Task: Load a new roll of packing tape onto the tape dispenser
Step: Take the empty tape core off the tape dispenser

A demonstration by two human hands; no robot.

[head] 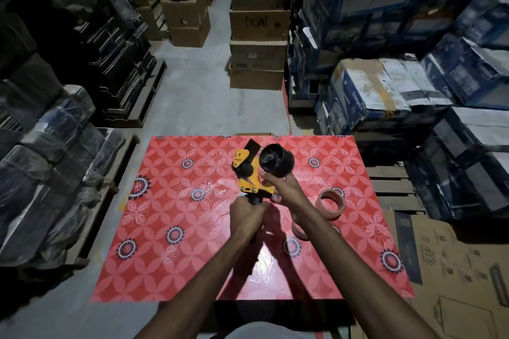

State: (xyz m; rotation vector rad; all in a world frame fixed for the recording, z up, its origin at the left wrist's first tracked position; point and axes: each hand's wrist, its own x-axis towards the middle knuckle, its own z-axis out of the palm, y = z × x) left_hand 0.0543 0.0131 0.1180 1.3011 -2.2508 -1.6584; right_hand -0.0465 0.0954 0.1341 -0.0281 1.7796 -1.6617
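Held above the worktop point(170, 201), the rigid tape dispenser point(252, 173) has its handle clenched in the left hand point(246, 215) and its frame pinched by the right hand point(278, 184), while the light, stiff-cored tape roll point(332, 202) waits nearby, best gripped around its rim.

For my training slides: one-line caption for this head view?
Both hands hold a yellow tape dispenser, its spool hub bare, above a red patterned table; a tape roll waits nearby.
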